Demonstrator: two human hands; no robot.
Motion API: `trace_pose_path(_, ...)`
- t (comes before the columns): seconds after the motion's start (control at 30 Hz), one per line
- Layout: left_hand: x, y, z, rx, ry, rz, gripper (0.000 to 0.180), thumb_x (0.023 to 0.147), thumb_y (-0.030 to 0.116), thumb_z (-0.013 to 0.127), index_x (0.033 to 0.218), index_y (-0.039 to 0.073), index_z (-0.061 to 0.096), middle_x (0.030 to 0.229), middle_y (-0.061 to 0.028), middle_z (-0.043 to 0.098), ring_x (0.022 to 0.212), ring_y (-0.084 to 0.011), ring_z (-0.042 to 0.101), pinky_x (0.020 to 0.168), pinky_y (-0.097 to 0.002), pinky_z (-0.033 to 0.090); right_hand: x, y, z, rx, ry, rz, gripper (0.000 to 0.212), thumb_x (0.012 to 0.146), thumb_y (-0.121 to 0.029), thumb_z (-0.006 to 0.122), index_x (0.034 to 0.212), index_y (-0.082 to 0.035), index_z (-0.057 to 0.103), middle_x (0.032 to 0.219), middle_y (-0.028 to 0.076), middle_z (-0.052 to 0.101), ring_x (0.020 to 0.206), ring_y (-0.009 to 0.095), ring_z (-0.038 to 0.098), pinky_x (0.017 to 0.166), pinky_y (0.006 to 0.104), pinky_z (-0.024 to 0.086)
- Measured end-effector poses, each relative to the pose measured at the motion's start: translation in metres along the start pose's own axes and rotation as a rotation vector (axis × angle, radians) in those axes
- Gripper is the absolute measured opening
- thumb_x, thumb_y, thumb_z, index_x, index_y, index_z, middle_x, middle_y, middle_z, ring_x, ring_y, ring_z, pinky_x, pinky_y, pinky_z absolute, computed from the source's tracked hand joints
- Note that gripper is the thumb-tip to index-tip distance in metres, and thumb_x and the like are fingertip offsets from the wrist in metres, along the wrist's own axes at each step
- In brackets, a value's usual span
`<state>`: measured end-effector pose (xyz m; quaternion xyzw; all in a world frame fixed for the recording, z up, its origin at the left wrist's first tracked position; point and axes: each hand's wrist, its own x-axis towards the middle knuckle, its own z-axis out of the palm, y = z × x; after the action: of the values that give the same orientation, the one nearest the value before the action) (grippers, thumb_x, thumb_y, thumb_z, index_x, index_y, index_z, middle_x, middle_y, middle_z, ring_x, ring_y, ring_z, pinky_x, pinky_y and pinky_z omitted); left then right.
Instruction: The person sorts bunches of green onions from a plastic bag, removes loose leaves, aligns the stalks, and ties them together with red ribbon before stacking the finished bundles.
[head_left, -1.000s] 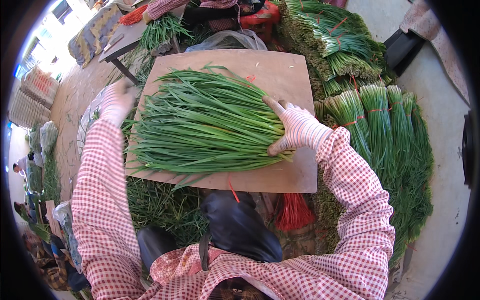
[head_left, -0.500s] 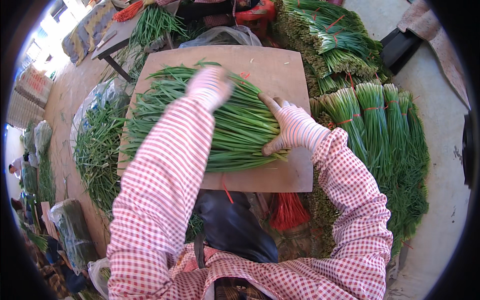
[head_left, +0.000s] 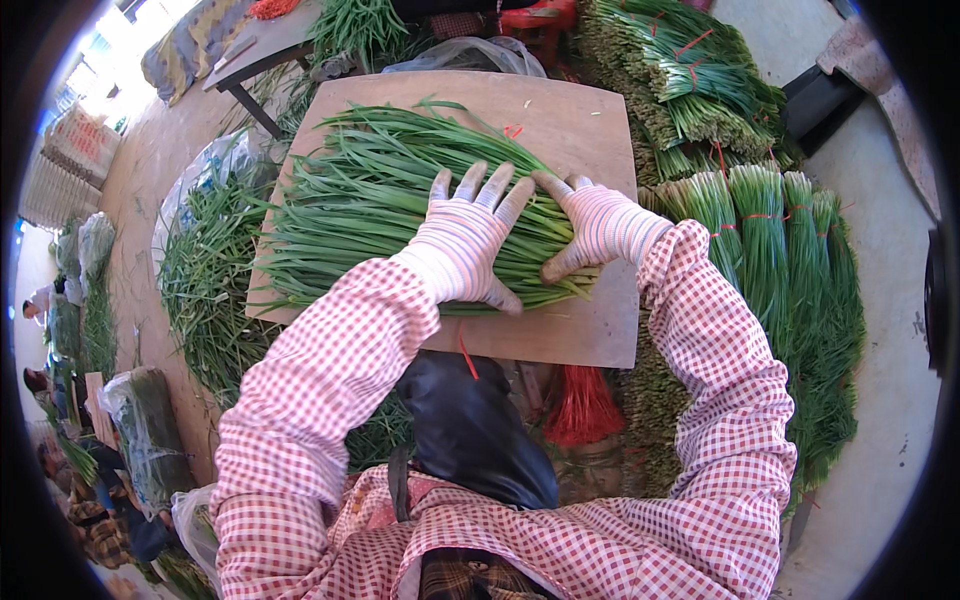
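Wooden board point(head_left: 590, 130): chives point(head_left: 370, 200), bundled stacks point(head_left: 780, 230) beside.

Chives point(head_left: 370, 190) on board point(head_left: 580, 120) — tied bundles point(head_left: 770, 230) right, loose heap point(head_left: 205, 290) left

A vegetable packing yard: tied chive bundles point(head_left: 770, 230) stacked beside a wooden board point(head_left: 580, 130).

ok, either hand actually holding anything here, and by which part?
Both gloved hands, left hand and right hand, press on the chive bundle near its pale stem end on the board; no closed grasp visible.
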<state>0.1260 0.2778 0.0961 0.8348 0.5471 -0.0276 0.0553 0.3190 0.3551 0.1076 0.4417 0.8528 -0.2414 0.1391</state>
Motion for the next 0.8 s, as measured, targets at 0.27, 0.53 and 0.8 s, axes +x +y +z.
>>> trace_pose_path(0.27, 0.010, 0.002, 0.013, -0.032, -0.047, -0.044, 0.129, 0.048, 0.058, 0.088, 0.150, 0.007, 0.027, 0.154, -0.0204, 0.030, 0.145, -0.0392, 0.025, 0.116, -0.0601, 0.016, 0.058, 0.046, -0.015, 0.134, 0.060, 0.039, 0.113, 0.073, -0.069, 0.069, 0.151, -0.001, 0.024, 0.141, 0.027, 0.048, 0.130, 0.036, 0.048, 0.108, 0.0394, 0.038)
trace_pose_path(0.53, 0.003, -0.005, 0.037, -0.159, 0.154, -0.113, 0.129, 0.046, 0.051, 0.091, 0.150, 0.007, 0.027, 0.151, -0.0185, 0.034, 0.143, -0.0343, 0.030, 0.116, -0.0573, 0.021, 0.045, -0.009, -0.030, 0.215, -0.287, -0.022, 0.115, 0.064, -0.068, 0.077, 0.142, 0.007, 0.035, 0.122, 0.030, 0.059, 0.118, 0.033, 0.058, 0.100, 0.0385, 0.044)
trace_pose_path(0.8, 0.008, -0.007, 0.025, -0.186, 0.064, -0.121, 0.130, 0.047, 0.052, 0.089, 0.150, 0.005, 0.027, 0.152, -0.0178, 0.033, 0.144, -0.0346, 0.029, 0.115, -0.0568, 0.022, 0.023, -0.039, -0.007, -0.213, -0.106, -0.028, 0.131, 0.042, -0.053, 0.092, 0.139, 0.010, 0.031, 0.130, 0.028, 0.052, 0.122, 0.038, 0.053, 0.102, 0.0391, 0.046)
